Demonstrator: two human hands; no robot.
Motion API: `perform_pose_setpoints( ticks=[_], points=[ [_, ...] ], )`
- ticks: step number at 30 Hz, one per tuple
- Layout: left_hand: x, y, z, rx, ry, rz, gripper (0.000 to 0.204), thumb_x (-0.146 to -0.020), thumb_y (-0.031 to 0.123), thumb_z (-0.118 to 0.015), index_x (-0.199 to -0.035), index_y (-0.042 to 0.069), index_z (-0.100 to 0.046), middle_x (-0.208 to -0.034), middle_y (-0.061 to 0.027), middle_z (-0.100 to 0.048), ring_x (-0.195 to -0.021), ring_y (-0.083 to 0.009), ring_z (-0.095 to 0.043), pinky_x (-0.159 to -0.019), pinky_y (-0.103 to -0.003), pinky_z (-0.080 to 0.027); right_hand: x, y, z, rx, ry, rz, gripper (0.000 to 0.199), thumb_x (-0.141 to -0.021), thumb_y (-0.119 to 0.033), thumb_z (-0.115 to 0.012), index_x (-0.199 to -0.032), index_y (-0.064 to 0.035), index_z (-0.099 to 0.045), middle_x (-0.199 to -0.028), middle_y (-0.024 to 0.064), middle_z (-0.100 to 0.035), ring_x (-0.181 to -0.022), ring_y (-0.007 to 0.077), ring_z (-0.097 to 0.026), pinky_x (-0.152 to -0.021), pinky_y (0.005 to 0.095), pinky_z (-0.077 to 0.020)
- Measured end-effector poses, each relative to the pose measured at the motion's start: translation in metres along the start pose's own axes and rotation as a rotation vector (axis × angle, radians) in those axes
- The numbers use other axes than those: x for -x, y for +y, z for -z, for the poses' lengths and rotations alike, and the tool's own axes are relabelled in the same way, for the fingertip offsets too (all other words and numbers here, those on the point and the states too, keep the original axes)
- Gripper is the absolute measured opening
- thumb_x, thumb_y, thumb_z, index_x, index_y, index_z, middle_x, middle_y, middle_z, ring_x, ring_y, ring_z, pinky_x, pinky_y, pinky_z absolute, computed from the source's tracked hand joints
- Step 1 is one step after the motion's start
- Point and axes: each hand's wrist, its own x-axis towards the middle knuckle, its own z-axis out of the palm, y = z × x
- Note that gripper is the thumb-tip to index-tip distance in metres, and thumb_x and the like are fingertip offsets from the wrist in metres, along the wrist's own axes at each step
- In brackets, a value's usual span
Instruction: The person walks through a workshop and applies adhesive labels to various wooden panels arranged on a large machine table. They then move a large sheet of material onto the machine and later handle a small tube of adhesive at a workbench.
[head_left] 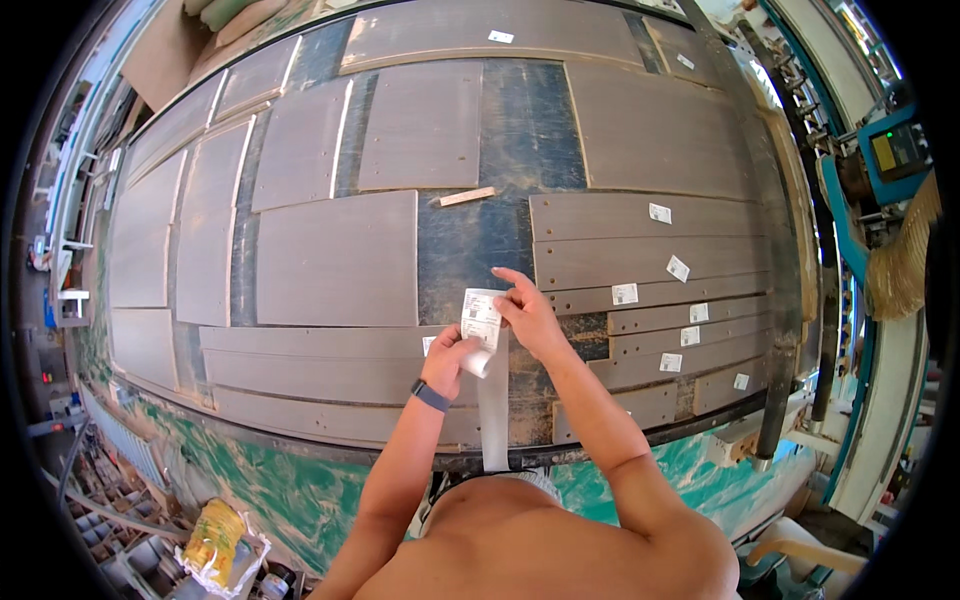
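Observation:
In front of my body, my left hand [447, 362] grips a strip of white printed labels [482, 312] between thumb and fingers. Its lower end curls over, and a long pale backing band [493, 420] hangs down towards my waist. My right hand [532, 318] has its thumb at the strip's right edge and pinches there, while the index finger points outward past it. A dark watch sits on my left wrist. Beneath both hands lie grey-brown panels [340, 260] on a dark, scuffed table surface [455, 250].
Several labels lie on the narrow panels [650, 250] at right. A small wooden strip [467, 197] rests at the table's middle. A dark roller bar [765, 180] and teal machine [890, 145] stand along the right side. Green sheeting [270, 480] covers the floor; a yellow bundle [215, 540] is lower left.

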Motion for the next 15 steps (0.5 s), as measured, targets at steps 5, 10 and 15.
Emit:
perform_pose_setpoints(
  ticks=[5,10,15],
  points=[
    [0.002,-0.012,0.031,-0.282,0.136,-0.143,0.02,-0.087,0.007,-0.06,-0.106,-0.001,-0.061,-0.091,-0.0033,-0.063,-0.084,-0.0111,-0.057,-0.075,-0.027,-0.047,0.0,-0.003,-0.013,1.069,-0.109,0.526,0.025,-0.083,-0.029,-0.064,-0.099,-0.0109,-0.065,-0.09,0.0117,-0.062,-0.084,0.0325,-0.059,-0.072,0.0428,-0.0464],
    [0.014,-0.007,0.085,-0.455,0.154,-0.195,0.029,-0.085,0.002,-0.057,-0.114,-0.004,-0.06,-0.103,-0.0049,-0.064,-0.092,-0.0113,-0.058,-0.079,-0.026,-0.047,-0.047,0.021,-0.034,1.013,-0.597,0.486,0.019,-0.084,-0.027,-0.061,-0.088,-0.0088,-0.066,-0.092,0.0093,-0.063,-0.096,0.0293,-0.057,-0.083,0.041,-0.0441],
    [0.031,-0.024,0.144,-0.437,0.447,-0.302,0.023,-0.085,0.007,-0.062,-0.105,-0.003,-0.063,-0.091,-0.0066,-0.067,-0.079,-0.0136,-0.061,-0.072,-0.028,-0.05,-0.214,0.032,-0.055,0.249,-0.235,-0.015,0.018,-0.091,-0.018,-0.061,-0.099,-0.003,-0.064,-0.085,0.0018,-0.063,-0.078,0.0081,-0.052,-0.071,0.0291,-0.045]
  ],
)
